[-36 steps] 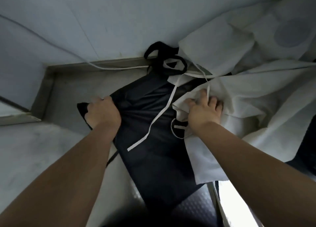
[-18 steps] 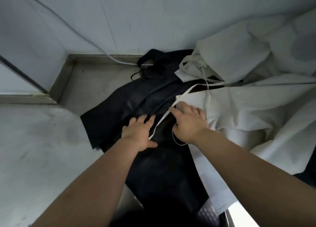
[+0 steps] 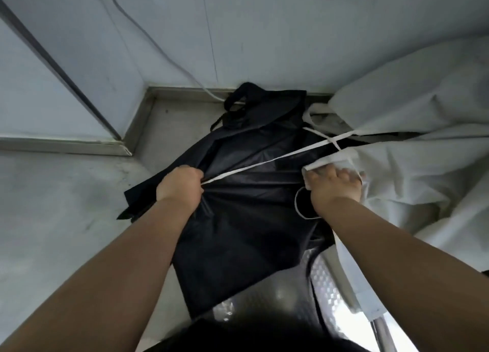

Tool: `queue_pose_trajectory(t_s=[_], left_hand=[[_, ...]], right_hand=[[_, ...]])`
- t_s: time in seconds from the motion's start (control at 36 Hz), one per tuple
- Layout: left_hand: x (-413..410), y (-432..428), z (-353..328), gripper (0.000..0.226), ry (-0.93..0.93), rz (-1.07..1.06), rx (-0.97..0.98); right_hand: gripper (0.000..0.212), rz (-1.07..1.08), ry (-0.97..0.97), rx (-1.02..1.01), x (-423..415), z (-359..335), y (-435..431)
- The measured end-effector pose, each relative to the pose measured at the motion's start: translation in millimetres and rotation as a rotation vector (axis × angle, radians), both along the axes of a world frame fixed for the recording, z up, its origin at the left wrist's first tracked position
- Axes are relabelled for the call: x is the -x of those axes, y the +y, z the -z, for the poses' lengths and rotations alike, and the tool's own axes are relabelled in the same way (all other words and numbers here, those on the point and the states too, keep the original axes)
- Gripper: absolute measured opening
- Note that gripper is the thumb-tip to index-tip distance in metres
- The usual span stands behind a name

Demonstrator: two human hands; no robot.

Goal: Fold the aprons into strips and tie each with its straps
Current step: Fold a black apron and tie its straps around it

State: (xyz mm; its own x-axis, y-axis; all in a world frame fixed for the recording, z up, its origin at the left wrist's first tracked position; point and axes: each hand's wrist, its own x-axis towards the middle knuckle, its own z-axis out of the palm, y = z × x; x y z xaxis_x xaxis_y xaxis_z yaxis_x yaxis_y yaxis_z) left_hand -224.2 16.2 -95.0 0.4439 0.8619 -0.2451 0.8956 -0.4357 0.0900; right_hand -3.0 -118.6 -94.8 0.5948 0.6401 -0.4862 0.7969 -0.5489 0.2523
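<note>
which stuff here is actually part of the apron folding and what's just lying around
Job: black apron; white apron; white strap, gripped by left hand; right hand on white apron's corner.
Lying about: wall cable; metal ledge.
</note>
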Motion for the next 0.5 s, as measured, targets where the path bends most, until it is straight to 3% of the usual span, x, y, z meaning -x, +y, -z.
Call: queue_pose_trajectory(t_s=[0.08,0.17,0.25,0.31,0.36,0.39,0.5], left_hand=[[25,16,-9,0.022,0.116,-0.055,-0.080],[44,26,-17,0.032,0.263,-0.072,-0.028],[63,32,-25,0.037,0.494,0.020,0.138],[71,37,-26,0.041,0.537,0.104,0.349],[71,42,-25,0.045,0.362,0.114,0.477],[67,41,-25,0.046,0.229,0.103,0.446],[57,51,-17,0.049,-0.228,0.102,0.119]], right_hand=[[0.056,0.105,0.009,-0.007,15,-5,3],[0.061,0.193,0.002,-0.001,29,-10,5],[0.056,0.235,0.015,-0.009,44,-15,6],[0.052,0.221,0.022,-0.076,58,-17,10],[0.042,0.206,0.038,-0.207,75,-23,18],[0.038,0.196,0.058,-0.278,82,-27,22],[0.037,0.107,0.200,-0.542,112,-33,46]])
